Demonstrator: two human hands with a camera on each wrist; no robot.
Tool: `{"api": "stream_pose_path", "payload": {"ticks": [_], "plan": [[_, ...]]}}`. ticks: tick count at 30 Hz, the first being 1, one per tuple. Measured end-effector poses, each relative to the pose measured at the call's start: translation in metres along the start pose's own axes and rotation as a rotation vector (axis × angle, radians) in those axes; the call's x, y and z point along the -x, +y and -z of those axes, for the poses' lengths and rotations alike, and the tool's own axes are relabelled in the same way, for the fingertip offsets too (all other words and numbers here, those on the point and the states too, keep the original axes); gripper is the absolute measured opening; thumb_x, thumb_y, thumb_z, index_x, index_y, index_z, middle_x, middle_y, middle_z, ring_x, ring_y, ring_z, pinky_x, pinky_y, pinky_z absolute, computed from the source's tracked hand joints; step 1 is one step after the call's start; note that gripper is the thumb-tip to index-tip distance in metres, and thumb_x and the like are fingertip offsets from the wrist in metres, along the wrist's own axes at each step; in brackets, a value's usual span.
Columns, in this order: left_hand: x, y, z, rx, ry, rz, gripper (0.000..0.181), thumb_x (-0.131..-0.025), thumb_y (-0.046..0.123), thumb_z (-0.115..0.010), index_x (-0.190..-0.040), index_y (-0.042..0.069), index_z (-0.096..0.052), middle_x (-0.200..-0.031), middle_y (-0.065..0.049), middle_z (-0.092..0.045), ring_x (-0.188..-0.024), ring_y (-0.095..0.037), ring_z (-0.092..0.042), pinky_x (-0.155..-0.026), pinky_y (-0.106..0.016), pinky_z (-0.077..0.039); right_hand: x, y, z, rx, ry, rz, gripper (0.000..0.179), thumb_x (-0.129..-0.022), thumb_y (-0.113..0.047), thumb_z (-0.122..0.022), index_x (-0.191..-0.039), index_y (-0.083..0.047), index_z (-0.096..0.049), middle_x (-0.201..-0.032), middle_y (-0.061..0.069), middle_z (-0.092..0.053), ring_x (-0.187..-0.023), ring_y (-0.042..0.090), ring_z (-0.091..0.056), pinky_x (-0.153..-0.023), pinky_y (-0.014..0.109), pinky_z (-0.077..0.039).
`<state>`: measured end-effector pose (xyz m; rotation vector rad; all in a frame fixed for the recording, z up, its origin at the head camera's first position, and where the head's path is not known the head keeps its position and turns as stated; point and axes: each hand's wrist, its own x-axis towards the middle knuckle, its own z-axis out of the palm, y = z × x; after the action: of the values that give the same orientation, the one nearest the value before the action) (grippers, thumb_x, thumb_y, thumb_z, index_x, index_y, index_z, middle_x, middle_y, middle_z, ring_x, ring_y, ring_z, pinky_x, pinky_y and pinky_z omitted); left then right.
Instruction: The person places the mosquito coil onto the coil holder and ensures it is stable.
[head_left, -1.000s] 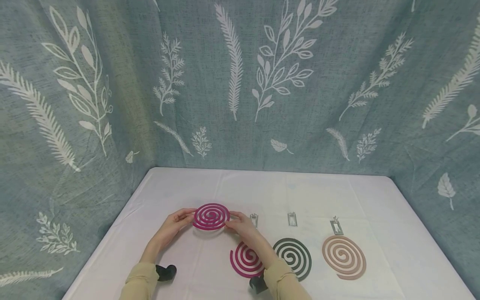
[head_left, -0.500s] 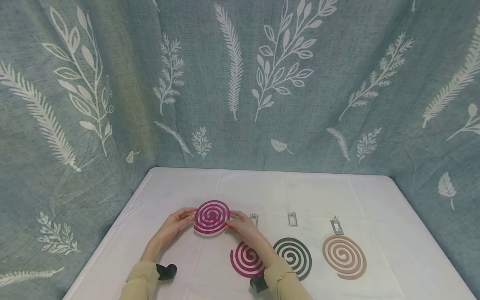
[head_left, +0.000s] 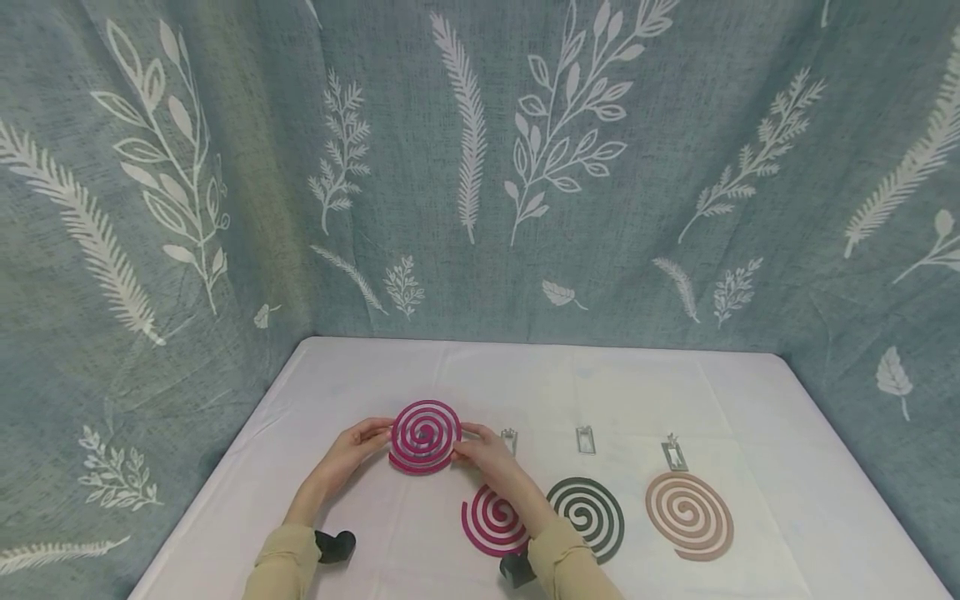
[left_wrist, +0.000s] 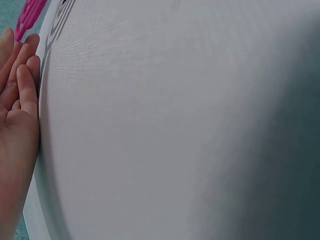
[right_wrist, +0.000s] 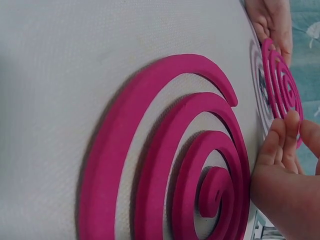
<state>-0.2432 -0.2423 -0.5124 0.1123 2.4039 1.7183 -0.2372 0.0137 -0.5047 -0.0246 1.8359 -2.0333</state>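
We see the left hand (head_left: 357,443) pinching the near-left edge of a pink coil (head_left: 425,434), the thumb and fingertips clamped on its rim. The right hand (head_left: 483,454) pinches the opposite edge in the same way, so the coil sits between the two sets of fingertips, over the white tablecloth (head_left: 637,383). Behind the middle of the coil we make out a small grey shape, but we cannot tell what it is or whether the coil touches it.

On the near side of the right fingers we see a second pink coil (head_left: 500,515) lying flat, partly covered by the right forearm. Past the right wrist, to the right, lies a dark green coil (head_left: 581,513), its edge partly behind the sleeve (head_left: 572,558). A brown coil (head_left: 684,510) lies farther right, well apart from the fingers.

Just right of the right fingertips we find a metal stand (head_left: 509,433), partly hidden by the hand. Another stand (head_left: 586,428) is farther to the right of those fingers, and a third stand (head_left: 672,448) farther still, just beside the brown coil's far edge. Well beyond all the fingers hangs a leaf-patterned curtain (head_left: 495,283).
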Motion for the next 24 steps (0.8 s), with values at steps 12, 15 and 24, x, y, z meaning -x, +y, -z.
{"api": "stream_pose_path", "payload": {"ticks": [12, 15, 24], "plan": [[-0.0015, -0.0043, 0.0003, 0.025, -0.002, -0.022, 0.047, -0.096, 0.025, -0.056, -0.132, -0.003, -0.048, -0.128, -0.022, -0.056, -0.098, 0.01, -0.055, -0.092, -0.011, -0.044, 0.0005, -0.0008, -0.0021, 0.01, 0.021, 0.006, 0.055, -0.09, -0.009, -0.059, -0.138, 0.006, -0.038, -0.077, -0.004, -0.066, -0.073, 0.005, -0.062, -0.087, 0.03, -0.052], [-0.0015, -0.0042, 0.0, 0.026, 0.007, -0.029, 0.047, -0.096, 0.025, -0.056, -0.132, -0.004, -0.048, -0.128, -0.021, -0.056, -0.098, 0.012, -0.054, -0.093, -0.011, -0.044, 0.0001, 0.0, -0.0006, 0.007, 0.021, 0.011, 0.057, -0.09, -0.01, -0.058, -0.139, 0.01, -0.035, -0.077, -0.003, -0.066, -0.074, 0.006, -0.062, -0.091, 0.032, -0.051], [-0.0001, -0.0041, 0.0005, 0.015, 0.034, -0.011, 0.048, -0.097, 0.026, -0.054, -0.134, -0.002, -0.047, -0.127, -0.014, -0.058, -0.102, 0.011, -0.052, -0.105, -0.026, -0.042, 0.0012, 0.0018, -0.0005, 0.027, 0.058, 0.011, 0.06, -0.09, -0.014, -0.06, -0.139, 0.01, -0.034, -0.087, 0.004, -0.07, -0.084, 0.011, -0.065, -0.099, 0.04, -0.046]]}}
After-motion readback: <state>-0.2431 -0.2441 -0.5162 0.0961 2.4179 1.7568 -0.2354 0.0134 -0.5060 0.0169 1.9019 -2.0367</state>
